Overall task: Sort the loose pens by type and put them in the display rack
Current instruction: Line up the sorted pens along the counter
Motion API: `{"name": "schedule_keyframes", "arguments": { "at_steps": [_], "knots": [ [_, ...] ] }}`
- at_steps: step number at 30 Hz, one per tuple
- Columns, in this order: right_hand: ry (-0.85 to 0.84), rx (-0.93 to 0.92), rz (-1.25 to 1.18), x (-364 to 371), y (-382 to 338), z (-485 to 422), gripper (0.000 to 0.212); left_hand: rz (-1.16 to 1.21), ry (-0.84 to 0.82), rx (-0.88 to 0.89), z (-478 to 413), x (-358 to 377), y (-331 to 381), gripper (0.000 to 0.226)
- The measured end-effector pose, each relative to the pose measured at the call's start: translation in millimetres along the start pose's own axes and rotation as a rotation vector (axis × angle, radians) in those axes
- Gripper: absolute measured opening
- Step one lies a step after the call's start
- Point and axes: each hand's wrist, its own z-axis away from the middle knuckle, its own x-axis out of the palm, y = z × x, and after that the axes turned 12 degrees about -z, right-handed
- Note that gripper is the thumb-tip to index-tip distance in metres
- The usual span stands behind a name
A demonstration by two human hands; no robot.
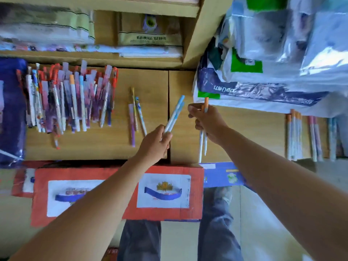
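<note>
- The pale wooden shelf top (150, 81) is bare between the pen heap and the hands. Its front edge meets a red-and-white cardboard box (169, 172) at 6 o'clock, contents hidden.
- The left hand (154, 144) grips 2 white pens with light-blue caps (174, 114), pointing to 1 o'clock.
- The right hand (209, 123) curls round white pens with orange caps (206, 102).
- A heap of mixed loose pens (71, 98) lies at 9 o'clock, and sorted pen rows (293, 136) lie at 3 o'clock.

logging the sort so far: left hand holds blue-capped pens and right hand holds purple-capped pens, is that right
Not quite. The head view shows the right hand gripping orange-capped pens, not purple-capped ones. The rest stands: the left hand holds blue-capped pens.
</note>
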Motion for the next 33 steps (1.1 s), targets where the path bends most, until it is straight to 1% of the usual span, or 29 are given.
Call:
{"name": "schedule_keyframes", "arguments": {
  "at_steps": [1, 3, 6, 8, 10, 12, 16, 17, 19, 21, 24, 29, 33],
  "knots": [
    [0.014, 0.024, 0.017, -8.3, 3.4, 0.3, 0.011, 0.001, -0.005, -0.021, -0.8, 4.2, 1.2, 0.020],
    [0.049, 0.068, 0.000, -49.4, 3.3, 7.9, 0.022, -0.006, -0.027, -0.033, -2.7, 34.3, 23.8, 0.020],
    [0.105, 0.119, -0.067, -119.2, -1.0, 20.8, 0.036, 0.078, -0.041, -0.077, -7.9, 90.6, 68.4, 0.018],
    [0.130, 0.148, -0.093, -162.6, -4.5, 30.4, 0.038, 0.089, -0.034, -0.075, -12.6, 127.7, 97.1, 0.020],
    [0.153, 0.167, -0.043, -204.6, -9.4, 37.9, 0.037, 0.036, -0.044, -0.043, -16.3, 160.0, 123.8, 0.021],
    [0.191, 0.167, 0.039, -243.2, -12.3, 41.3, 0.033, -0.036, -0.055, -0.015, -19.2, 187.1, 147.4, 0.022],
    [0.239, 0.169, 0.156, -296.9, -10.4, 37.6, 0.007, -0.095, -0.068, -0.013, -27.2, 225.8, 176.2, 0.024],
    [0.244, 0.160, 0.158, -304.4, -9.6, 36.6, 0.003, -0.104, -0.071, -0.013, -29.0, 232.0, 181.3, 0.023],
    [0.241, 0.138, 0.190, -314.2, -7.0, 32.7, 0.020, -0.115, -0.068, -0.017, -33.7, 241.4, 188.0, 0.022],
    [0.250, 0.089, 0.304, -317.9, -6.0, 26.5, 0.028, -0.139, -0.060, -0.019, -39.4, 246.8, 189.2, 0.022],
    [0.295, -0.005, 0.494, -315.2, -2.1, 15.6, 0.031, -0.185, -0.039, -0.022, -48.1, 251.1, 183.0, 0.023],
    [0.329, -0.142, 0.535, -305.6, 10.7, -1.9, 0.022, -0.187, -0.020, -0.050, -58.4, 253.2, 164.2, 0.022],
    [0.354, -0.239, 0.587, -306.3, 16.2, -11.1, 0.040, -0.145, -0.020, -0.054, -63.2, 252.9, 152.8, 0.022]
  ]
}}
